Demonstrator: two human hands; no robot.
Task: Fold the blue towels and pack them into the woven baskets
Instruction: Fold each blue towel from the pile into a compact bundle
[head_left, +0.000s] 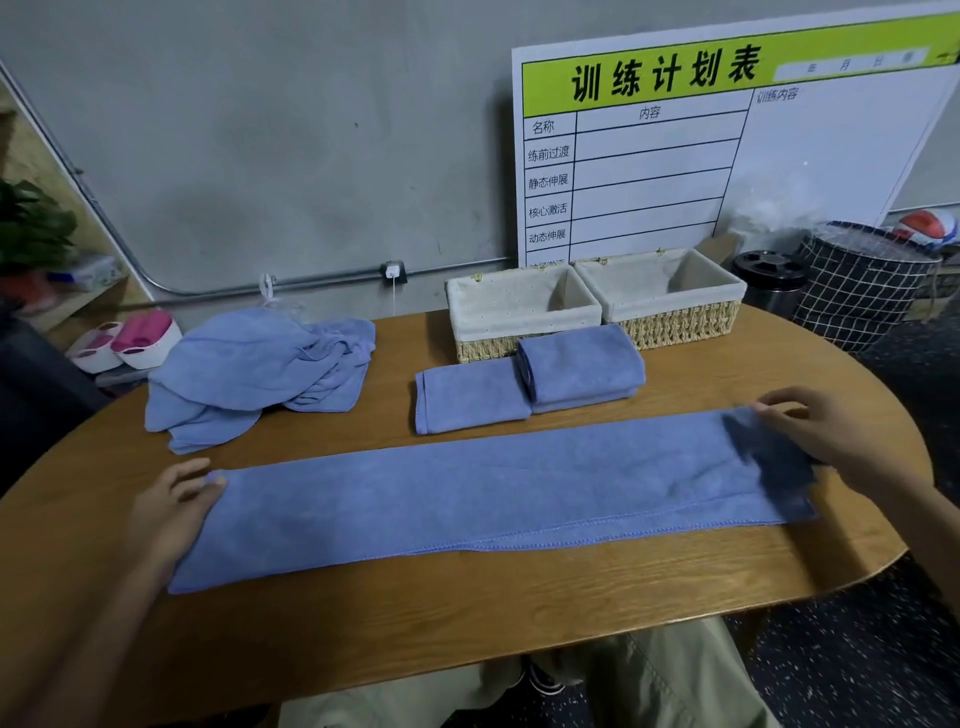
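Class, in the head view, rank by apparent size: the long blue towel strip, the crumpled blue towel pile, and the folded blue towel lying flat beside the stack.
1. Long blue towel strip, though nearest the camera.
2. Crumpled blue towel pile.
3. Single folded blue towel.

Both hands (171, 512) on long towel (483, 499)

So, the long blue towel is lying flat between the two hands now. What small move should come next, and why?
Probably bring one end over to the other, halving the length. The long towel lies flat as a narrow strip, the left hand at one end and the right hand at the other. It is far longer than the folded towels and the baskets.
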